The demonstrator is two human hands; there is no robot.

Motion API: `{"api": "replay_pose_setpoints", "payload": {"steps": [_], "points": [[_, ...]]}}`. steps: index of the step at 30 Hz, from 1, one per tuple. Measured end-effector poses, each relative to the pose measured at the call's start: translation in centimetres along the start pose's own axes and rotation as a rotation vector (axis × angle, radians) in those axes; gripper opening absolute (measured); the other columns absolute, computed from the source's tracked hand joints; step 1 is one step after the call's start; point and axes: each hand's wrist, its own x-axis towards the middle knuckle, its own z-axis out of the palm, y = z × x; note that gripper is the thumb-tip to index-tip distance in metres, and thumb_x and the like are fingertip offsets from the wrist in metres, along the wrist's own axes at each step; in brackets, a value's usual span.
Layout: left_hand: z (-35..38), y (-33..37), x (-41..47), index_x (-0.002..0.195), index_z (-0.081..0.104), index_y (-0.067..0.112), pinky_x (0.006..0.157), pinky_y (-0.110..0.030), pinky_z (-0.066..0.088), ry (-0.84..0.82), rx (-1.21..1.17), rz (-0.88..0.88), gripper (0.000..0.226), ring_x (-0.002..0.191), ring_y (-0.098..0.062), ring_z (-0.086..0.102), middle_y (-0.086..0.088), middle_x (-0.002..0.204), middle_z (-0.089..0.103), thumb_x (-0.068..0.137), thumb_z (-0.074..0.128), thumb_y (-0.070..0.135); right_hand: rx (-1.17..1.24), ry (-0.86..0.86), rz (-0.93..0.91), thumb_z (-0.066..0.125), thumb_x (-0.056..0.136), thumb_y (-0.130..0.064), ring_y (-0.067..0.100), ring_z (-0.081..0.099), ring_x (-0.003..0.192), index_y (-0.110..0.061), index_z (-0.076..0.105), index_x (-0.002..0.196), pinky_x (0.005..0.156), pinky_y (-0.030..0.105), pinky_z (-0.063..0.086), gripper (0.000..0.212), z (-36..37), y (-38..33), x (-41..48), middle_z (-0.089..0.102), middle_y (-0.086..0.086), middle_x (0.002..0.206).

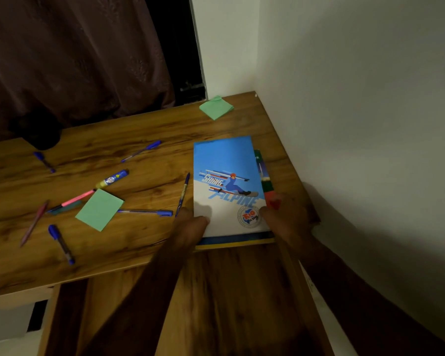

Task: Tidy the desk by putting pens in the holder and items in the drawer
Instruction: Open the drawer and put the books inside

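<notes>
A stack of notebooks lies at the desk's near right edge, a blue skiing-cover notebook (226, 183) on top and a green one (263, 173) showing beneath. My left hand (190, 224) grips the stack's near left corner, my right hand (285, 217) grips its near right corner. Several blue pens (141, 151) lie scattered on the wooden desk (113, 242) to the left, with a pink pen (75, 200), a reddish pen (34, 223) and a blue-and-yellow marker (112, 178). An open wooden drawer (229, 291) lies below the stack.
Two green sticky-note pads sit on the desk, one (99, 209) among the pens and one (216, 107) at the far corner. A dark object (43, 134) stands at the back left under a brown curtain. A white wall (357, 124) borders the desk's right side.
</notes>
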Motion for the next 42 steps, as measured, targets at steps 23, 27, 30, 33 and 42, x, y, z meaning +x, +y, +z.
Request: {"api": "replay_pose_setpoints", "payload": {"steps": [23, 27, 30, 33, 42], "points": [[-0.6, -3.0, -1.0, 0.134, 0.048, 0.007, 0.098, -0.047, 0.05, -0.05, -0.179, -0.062, 0.049, 0.113, -0.033, 0.056, -0.017, 0.129, 0.057, 0.089, 0.067, 0.006, 0.406, 0.218, 0.001, 0.058, 0.101, -0.028, 0.03, 0.072, 0.091, -0.02, 0.068, 0.12, 0.082, 0.05, 0.061, 0.023, -4.6, -1.6, -2.4, 0.073, 0.011, 0.112], [-0.3, -2.6, -0.9, 0.136, 0.049, 0.009, 0.098, -0.047, 0.05, -0.045, -0.182, -0.037, 0.05, 0.11, -0.03, 0.055, -0.016, 0.129, 0.057, 0.089, 0.065, 0.005, 0.315, 0.358, -0.072, 0.054, 0.102, -0.032, 0.029, 0.071, 0.098, -0.023, 0.069, 0.12, 0.092, 0.051, 0.058, 0.025, -6.8, -2.2, -3.1, 0.073, 0.005, 0.109], [-0.2, -2.5, -0.9, 0.136, 0.049, 0.01, 0.099, -0.05, 0.05, -0.042, -0.184, -0.02, 0.052, 0.112, -0.031, 0.056, -0.016, 0.13, 0.057, 0.088, 0.065, 0.002, 0.197, 0.451, -0.134, 0.051, 0.103, -0.034, 0.028, 0.07, 0.1, -0.022, 0.067, 0.123, 0.092, 0.041, 0.055, 0.027, -7.7, -2.7, -3.6, 0.073, 0.007, 0.114], [-0.1, -2.6, -0.9, 0.138, 0.047, 0.01, 0.101, -0.051, 0.048, -0.041, -0.179, -0.001, 0.055, 0.116, -0.033, 0.055, -0.015, 0.131, 0.056, 0.087, 0.065, 0.0, 0.06, 0.536, -0.263, 0.049, 0.105, -0.03, 0.029, 0.069, 0.103, -0.015, 0.063, 0.126, 0.086, 0.036, 0.051, 0.029, -8.5, -3.8, -4.5, 0.071, 0.01, 0.119], [0.1, -2.7, -0.7, 0.144, 0.038, 0.011, 0.104, -0.053, 0.046, -0.097, -0.122, 0.098, 0.07, 0.123, -0.034, 0.052, -0.013, 0.136, 0.053, 0.081, 0.064, -0.006, 0.116, 0.638, -0.551, 0.048, 0.104, -0.037, 0.012, 0.068, 0.091, -0.018, 0.061, 0.122, 0.081, 0.031, 0.055, 0.029, -9.0, -6.9, -6.5, 0.07, -0.002, 0.11]]}}
